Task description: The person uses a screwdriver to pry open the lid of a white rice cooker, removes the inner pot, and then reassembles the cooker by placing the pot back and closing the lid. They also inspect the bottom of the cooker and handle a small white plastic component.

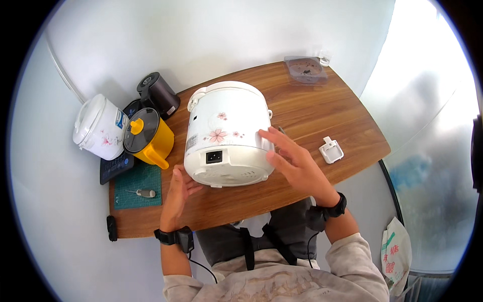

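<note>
A large white rice cooker with pink flower print lies tilted on the wooden table, its base toward me, showing a black power socket and vents. My left hand is at its lower left, fingers extended and touching the edge. My right hand is against the cooker's right side, fingers spread. A small white plastic part lies right of my right hand. Left of my left hand, a screwdriver rests on a green cutting mat.
At left stand a smaller flowered cooker, a yellow pot and a dark kettle, with a black hotplate partly hidden. A clear container and small glass sit at back right; a white bag stands below right.
</note>
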